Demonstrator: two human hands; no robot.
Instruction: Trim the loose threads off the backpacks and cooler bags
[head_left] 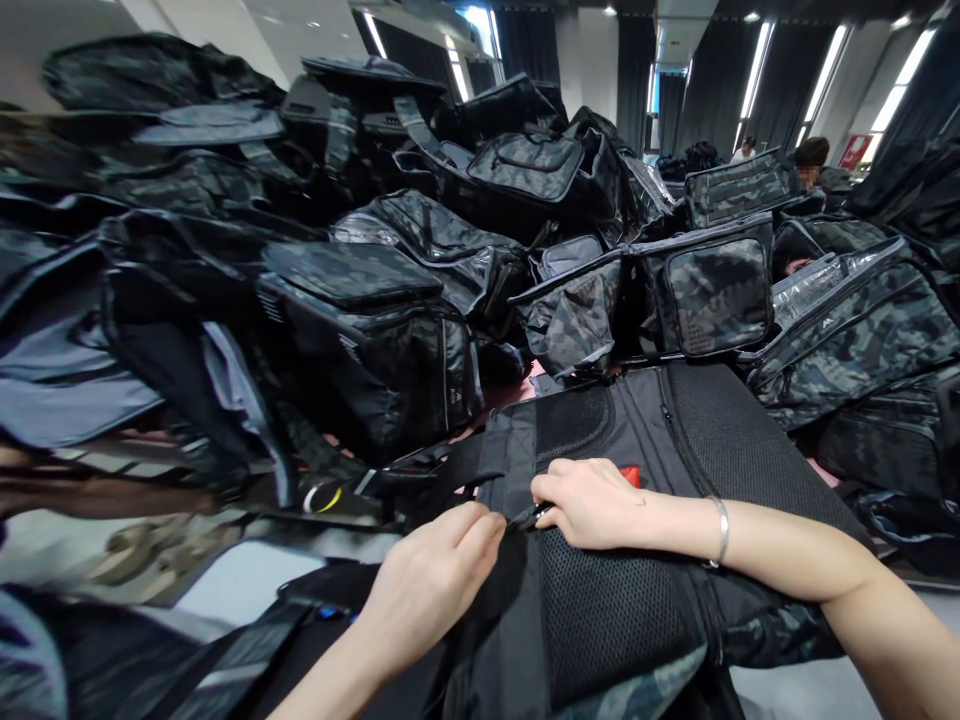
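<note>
A black backpack (675, 440) lies back side up in front of me, its mesh padding and straps facing me. My left hand (435, 585) is closed in a pinch on the backpack's black strap near the middle. My right hand (592, 505), with a silver bracelet at the wrist, is closed on a small tool with a red handle (631, 475), its dark tip touching the strap right beside the left fingers. Most of the tool is hidden under the hand.
Several dark camouflage backpacks (375, 330) are piled high across the table from left to right. More bags (855, 320) lean at the right. A person (810, 160) is partly visible far back right, behind the pile.
</note>
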